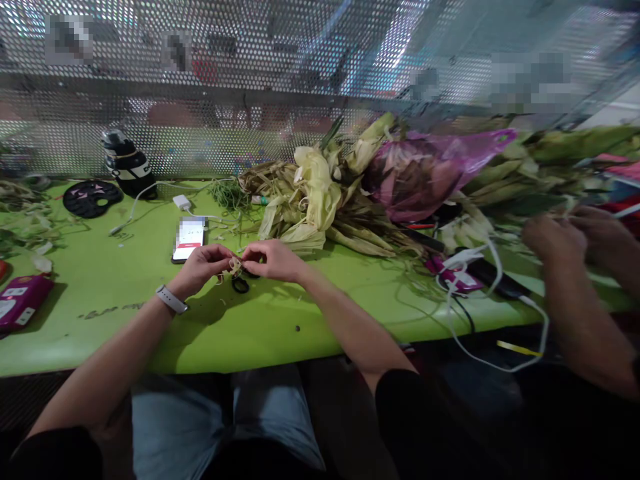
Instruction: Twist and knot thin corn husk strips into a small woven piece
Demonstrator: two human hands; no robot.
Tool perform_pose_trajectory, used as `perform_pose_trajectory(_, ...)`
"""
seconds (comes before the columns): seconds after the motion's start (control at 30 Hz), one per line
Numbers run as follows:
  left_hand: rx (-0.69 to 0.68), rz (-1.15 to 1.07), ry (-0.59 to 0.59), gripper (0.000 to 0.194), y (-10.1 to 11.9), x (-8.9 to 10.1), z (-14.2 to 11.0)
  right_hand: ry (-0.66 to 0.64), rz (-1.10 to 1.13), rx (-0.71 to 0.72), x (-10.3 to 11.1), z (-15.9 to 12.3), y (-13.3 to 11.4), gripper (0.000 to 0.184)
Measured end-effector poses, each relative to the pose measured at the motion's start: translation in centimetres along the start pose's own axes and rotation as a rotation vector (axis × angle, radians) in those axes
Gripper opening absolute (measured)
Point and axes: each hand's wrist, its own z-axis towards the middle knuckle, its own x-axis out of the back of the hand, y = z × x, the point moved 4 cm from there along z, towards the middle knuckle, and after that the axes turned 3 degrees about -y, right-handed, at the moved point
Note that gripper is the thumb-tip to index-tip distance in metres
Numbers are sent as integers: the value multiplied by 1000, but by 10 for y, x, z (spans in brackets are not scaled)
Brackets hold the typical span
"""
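Head view shows you a green table, with a phone just beyond your left hand. Leafy husks crowd the far side past your right hand, a purple bag among them. A pale strip sits between your hands, each grip pinching it at the fingertips; a black loop shows just nearer you.

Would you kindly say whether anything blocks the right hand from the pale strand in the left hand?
Nothing visible: the right hand is close beside the pale strand in the left hand; the black loop shows below.
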Motion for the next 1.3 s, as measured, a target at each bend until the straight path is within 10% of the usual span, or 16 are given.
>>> perform_pose_trajectory(0.8, 152, -109, 40, 34, 0, -2, -1, 171, -788, 416, -13, -2, -11, 15)
perform_pose_trajectory(1.3, 171, -243, 91, 32, -2, -5, -2, 107, -888, 502, -19, -6, -10, 16)
